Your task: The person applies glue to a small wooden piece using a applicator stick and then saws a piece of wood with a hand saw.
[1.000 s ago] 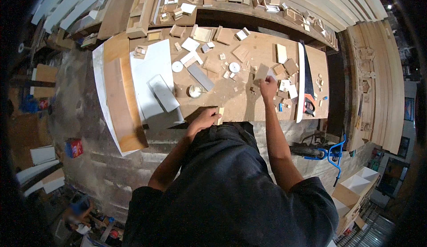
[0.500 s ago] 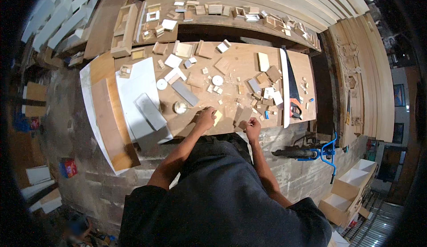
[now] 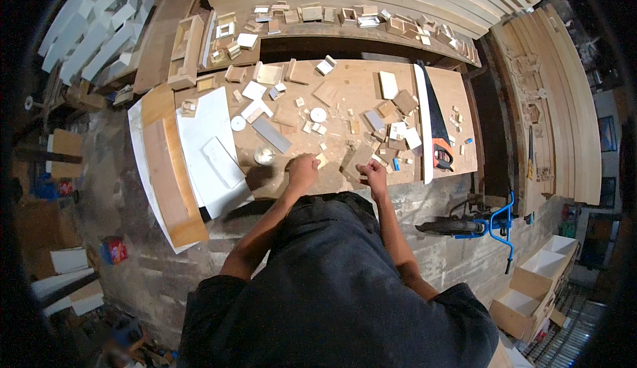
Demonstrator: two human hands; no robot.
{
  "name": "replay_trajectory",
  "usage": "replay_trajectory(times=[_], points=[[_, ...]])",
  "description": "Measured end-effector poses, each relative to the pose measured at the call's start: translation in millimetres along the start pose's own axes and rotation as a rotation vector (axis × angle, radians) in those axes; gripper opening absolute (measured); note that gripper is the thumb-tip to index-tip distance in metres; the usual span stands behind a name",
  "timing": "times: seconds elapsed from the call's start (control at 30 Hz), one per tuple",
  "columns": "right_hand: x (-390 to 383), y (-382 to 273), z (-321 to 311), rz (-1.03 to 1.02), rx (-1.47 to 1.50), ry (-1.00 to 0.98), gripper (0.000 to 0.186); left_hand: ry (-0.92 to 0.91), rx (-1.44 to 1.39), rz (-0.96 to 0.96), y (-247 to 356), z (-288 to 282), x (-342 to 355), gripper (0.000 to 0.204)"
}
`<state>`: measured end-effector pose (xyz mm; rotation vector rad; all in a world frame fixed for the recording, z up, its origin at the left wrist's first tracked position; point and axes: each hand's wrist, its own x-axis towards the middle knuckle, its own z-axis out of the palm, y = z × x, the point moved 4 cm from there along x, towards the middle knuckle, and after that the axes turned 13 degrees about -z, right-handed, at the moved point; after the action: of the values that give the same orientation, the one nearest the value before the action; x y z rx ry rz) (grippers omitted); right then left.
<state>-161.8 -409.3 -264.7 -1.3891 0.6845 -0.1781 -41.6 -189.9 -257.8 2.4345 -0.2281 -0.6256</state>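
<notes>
Head view, left hand: the left hand point(image 3: 303, 171) rests at the near edge of the workbench point(image 3: 458, 83), fingers curled in; a small pale wood block point(image 3: 322, 161) lies just beside its knuckles, touching or nearly so. Whether the fingers pinch anything cannot be told.
Head view, right hand: the right hand point(image 3: 374, 171) lies on a flat brown wood piece point(image 3: 359, 160) near the front edge of the bench, fingers bent over its near corner; a firm grasp cannot be told from a mere touch.
Between the hands: bare bench top with small wood scraps.
Left of the hands: a small round tin point(image 3: 264, 156), then a white sheet point(image 3: 202, 126) with a white rectangular slab point(image 3: 222, 162) on it, and a long wooden plank point(image 3: 169, 176) along the bench's left end.
Right of the hands: a handsaw point(image 3: 432, 119) with an orange and black handle, lying lengthwise on a white strip.
Middle of the bench: a grey bar point(image 3: 271, 134), a white disc point(image 3: 318, 114) and many small wood offcuts.
</notes>
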Motion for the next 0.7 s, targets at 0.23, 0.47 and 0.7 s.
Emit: replay_trajectory(times=[0.23,0.47,0.7], points=[[1,-48,29,0.114,0.024,-0.3,0.015,-0.281,-0.549,-0.001,-6,-2,-31,0.016],[-10,-46,51,0.218,0.271,-0.577,0.029,-0.371,-0.788,-0.083,-13,-10,-63,0.037],[-31,-34,65,0.428,0.649,-0.706,0.028,-0.491,-1.069,0.167,38,-27,-72,0.114]])
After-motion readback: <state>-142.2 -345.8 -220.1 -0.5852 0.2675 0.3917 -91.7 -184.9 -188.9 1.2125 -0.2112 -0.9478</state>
